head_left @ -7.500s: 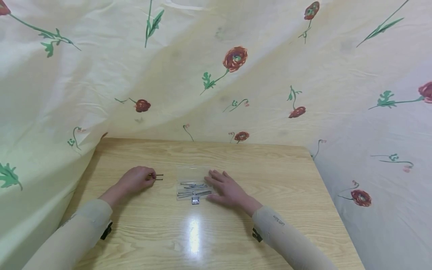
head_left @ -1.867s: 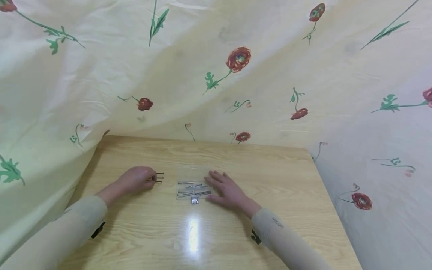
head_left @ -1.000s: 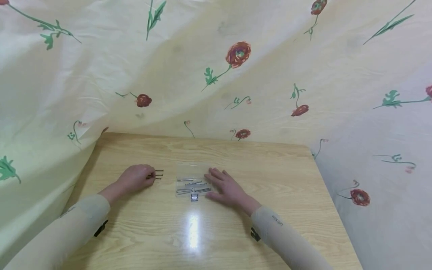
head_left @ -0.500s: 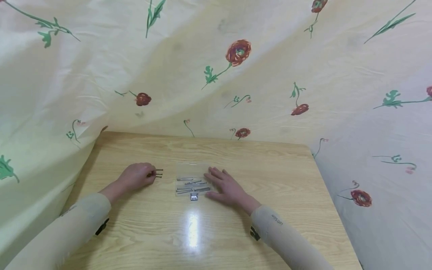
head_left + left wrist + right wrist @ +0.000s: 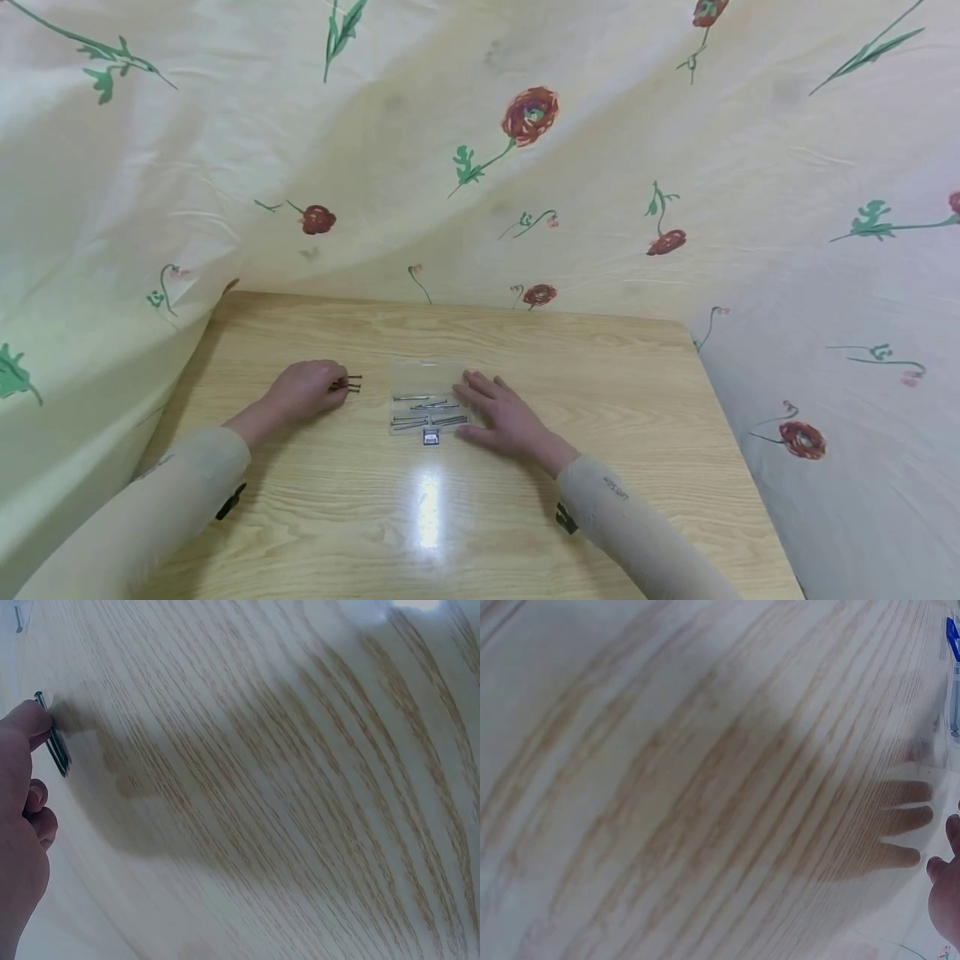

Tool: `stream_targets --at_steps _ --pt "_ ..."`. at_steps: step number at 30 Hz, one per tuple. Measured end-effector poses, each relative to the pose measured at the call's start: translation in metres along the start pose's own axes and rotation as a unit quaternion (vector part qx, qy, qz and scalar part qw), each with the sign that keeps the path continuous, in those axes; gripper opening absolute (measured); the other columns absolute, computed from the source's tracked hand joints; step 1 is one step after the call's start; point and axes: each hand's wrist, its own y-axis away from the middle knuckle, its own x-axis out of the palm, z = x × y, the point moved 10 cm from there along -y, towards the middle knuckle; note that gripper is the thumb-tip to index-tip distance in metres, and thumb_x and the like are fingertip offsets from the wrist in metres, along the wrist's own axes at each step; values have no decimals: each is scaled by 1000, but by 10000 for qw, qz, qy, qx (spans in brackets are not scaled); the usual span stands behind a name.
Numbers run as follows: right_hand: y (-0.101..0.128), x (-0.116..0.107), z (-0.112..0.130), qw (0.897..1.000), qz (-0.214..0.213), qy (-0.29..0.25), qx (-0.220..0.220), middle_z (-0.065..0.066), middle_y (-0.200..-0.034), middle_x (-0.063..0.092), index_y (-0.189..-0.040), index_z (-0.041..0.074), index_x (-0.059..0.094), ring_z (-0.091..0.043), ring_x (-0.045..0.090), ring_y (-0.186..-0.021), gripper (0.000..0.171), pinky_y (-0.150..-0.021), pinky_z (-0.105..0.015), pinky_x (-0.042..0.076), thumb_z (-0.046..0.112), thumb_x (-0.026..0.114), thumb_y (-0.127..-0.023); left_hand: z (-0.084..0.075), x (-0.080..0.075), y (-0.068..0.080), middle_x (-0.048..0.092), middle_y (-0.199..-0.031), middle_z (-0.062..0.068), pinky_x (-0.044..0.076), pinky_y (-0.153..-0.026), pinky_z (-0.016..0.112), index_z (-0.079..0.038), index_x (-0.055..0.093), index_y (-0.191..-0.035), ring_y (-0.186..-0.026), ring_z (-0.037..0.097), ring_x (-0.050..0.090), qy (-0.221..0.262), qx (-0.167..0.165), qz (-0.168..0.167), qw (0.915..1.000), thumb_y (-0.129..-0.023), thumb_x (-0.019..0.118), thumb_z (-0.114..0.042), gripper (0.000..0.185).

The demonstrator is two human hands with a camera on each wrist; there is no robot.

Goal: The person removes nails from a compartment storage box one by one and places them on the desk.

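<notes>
At the left of the head view, my left hand (image 5: 306, 390) pinches a few nails (image 5: 355, 377) between thumb and fingers, heads toward the box. The left wrist view shows these nails (image 5: 58, 754) bunched close over the table, partly hidden by the fingers. A small clear plastic box (image 5: 392, 410) lies with its clear lid (image 5: 427, 375) folded back, several silver nails (image 5: 435, 406) lying in its compartments. My right hand (image 5: 510, 419) rests with spread fingers at the box's right edge; the right wrist view catches only some of its fingers (image 5: 937, 868).
A blue-and-white latch (image 5: 431, 437) sticks out from the box's near side. The wood-grain table (image 5: 570, 367) carries a bright light reflection nearer the person. Flowered cloth (image 5: 420, 150) hangs behind the table and along both sides.
Two nails showed in my left hand at first, then three spread apart; now they sit closer together. Fewer nails lie in the box's far compartment. My right hand has stayed beside the box.
</notes>
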Motion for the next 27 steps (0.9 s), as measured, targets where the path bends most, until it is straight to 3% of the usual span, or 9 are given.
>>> stream_targets --at_steps 27 --pt "0 0 -1 9998 160 -32 90 -4 -177 21 -168 25 35 -20 18 -163 80 -133 -48 10 61 62 -102 -6 2 -6 73 -84 -3 55 -62 30 -13 75 -89 -68 6 58 106 -191 285 9994 -91 78 -10 5"
